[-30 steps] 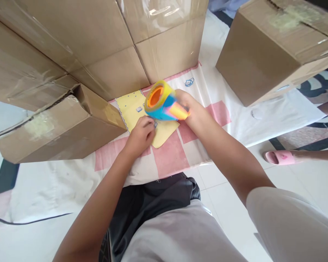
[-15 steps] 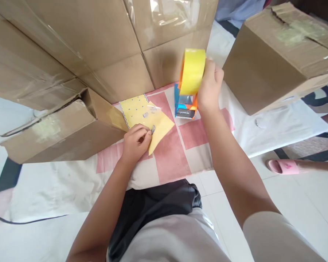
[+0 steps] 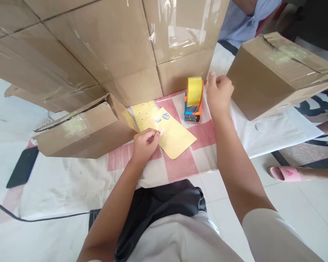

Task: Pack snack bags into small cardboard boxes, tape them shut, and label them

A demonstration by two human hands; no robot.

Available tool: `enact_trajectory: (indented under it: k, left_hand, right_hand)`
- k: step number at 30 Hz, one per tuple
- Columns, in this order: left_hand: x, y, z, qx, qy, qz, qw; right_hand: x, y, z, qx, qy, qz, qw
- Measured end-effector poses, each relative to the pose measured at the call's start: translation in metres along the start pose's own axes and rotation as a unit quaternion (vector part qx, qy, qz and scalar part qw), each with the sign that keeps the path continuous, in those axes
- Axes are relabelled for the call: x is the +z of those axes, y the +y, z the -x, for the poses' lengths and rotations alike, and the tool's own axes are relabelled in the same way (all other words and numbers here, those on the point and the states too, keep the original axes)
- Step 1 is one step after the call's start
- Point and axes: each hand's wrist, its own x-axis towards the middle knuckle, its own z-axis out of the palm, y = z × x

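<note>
A yellow tape dispenser (image 3: 194, 95) with orange and blue sides stands on the red and white cloth (image 3: 177, 163). Just right of it, my right hand (image 3: 220, 89) is raised with its fingers curled, apart from the dispenser; whether anything small is between the fingers is hidden. A yellow paper piece (image 3: 177, 140) lies over a dotted yellow paper (image 3: 143, 109) in the middle. At the left edge of the papers, my left hand (image 3: 147, 143) pinches a small whitish piece, perhaps clear tape.
Stacked, taped cardboard boxes (image 3: 106, 43) rise behind the papers. One open carton (image 3: 84, 131) stands at left, another carton (image 3: 268, 76) at right. A dark phone-like slab (image 3: 23, 167) lies far left. Another person's foot in a pink slipper (image 3: 285, 174) is at right.
My right hand has let go of the tape dispenser, which now stands on the cloth. The yellow paper lies flatter, with a blue print showing. The view has shifted slightly.
</note>
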Motion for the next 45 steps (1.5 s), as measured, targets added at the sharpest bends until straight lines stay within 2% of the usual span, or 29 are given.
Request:
enact_trajectory:
  k: [2,3,5,6,7,9,11,12,13,14,15,17,21,24,28,31,34,40,42,45]
  left_hand:
    - [-0.002,0.001,0.001,-0.007,0.006,0.014,1.0]
    - [-0.003,0.001,0.001,-0.013,0.009,0.022,1.0]
    - [-0.004,0.0,0.002,-0.026,0.015,0.04,0.999]
    - [-0.005,0.0,0.002,-0.033,0.019,0.049,0.998]
    - [-0.006,-0.001,0.002,-0.039,0.021,0.058,0.997]
    - [-0.008,-0.003,0.001,-0.049,0.024,0.076,0.996]
    - [-0.009,-0.004,0.001,-0.057,0.025,0.09,0.994]
    - [-0.01,-0.005,0.001,-0.061,0.026,0.095,0.993]
    - [-0.011,-0.005,0.001,-0.067,0.029,0.098,0.993]
    - [-0.012,-0.006,0.001,-0.073,0.035,0.099,0.992]
    - [-0.012,-0.006,0.0,-0.08,0.044,0.1,0.991]
    - [-0.014,-0.007,0.0,-0.098,0.076,0.098,0.987]
    - [-0.017,-0.007,-0.002,-0.145,0.143,0.121,0.972]
    - [-0.018,-0.006,-0.002,-0.148,0.131,0.151,0.969]
    - [-0.019,-0.002,0.001,-0.116,0.11,0.155,0.975]
    - [-0.021,0.005,0.009,-0.089,0.102,0.143,0.98]
    - [-0.027,0.013,0.024,-0.057,0.09,0.1,0.989]
    - [-0.046,0.024,0.053,-0.019,0.077,0.031,0.996]
    - [-0.054,0.026,0.059,-0.01,0.081,0.012,0.997]
    - [-0.065,0.029,0.065,0.003,0.089,-0.012,0.996]
  right_hand:
    - [-0.007,-0.012,0.005,0.03,0.096,0.016,0.995]
    - [-0.01,-0.019,0.009,0.021,0.12,0.017,0.992]
    - [-0.014,-0.035,0.019,-0.052,0.101,0.007,0.994]
    - [-0.015,-0.043,0.026,-0.091,0.064,-0.008,0.994]
    - [-0.014,-0.051,0.033,-0.123,0.002,-0.033,0.992]
    - [-0.008,-0.063,0.048,-0.158,-0.189,-0.099,0.964]
    - [0.004,-0.071,0.062,-0.167,-0.393,-0.144,0.893]
    - [0.01,-0.073,0.067,-0.173,-0.465,-0.154,0.855]
    - [0.016,-0.074,0.071,-0.18,-0.509,-0.157,0.827]
    - [0.021,-0.074,0.074,-0.186,-0.531,-0.159,0.812]
    - [0.023,-0.074,0.075,-0.189,-0.538,-0.162,0.805]
    - [0.023,-0.074,0.075,-0.18,-0.534,-0.166,0.81]
    - [0.012,-0.074,0.069,-0.162,-0.483,-0.13,0.85]
    - [0.013,-0.076,0.069,-0.128,-0.462,-0.043,0.877]
    - [0.029,-0.082,0.075,-0.132,-0.474,0.171,0.853]
    - [0.038,-0.087,0.076,-0.111,-0.433,0.266,0.854]
    - [0.039,-0.088,0.074,-0.098,-0.421,0.27,0.86]
    - [0.023,-0.083,0.064,-0.112,-0.484,0.246,0.832]
    - [0.019,-0.088,0.062,-0.114,-0.479,0.233,0.839]
    - [0.013,-0.109,0.065,-0.133,-0.483,0.09,0.861]
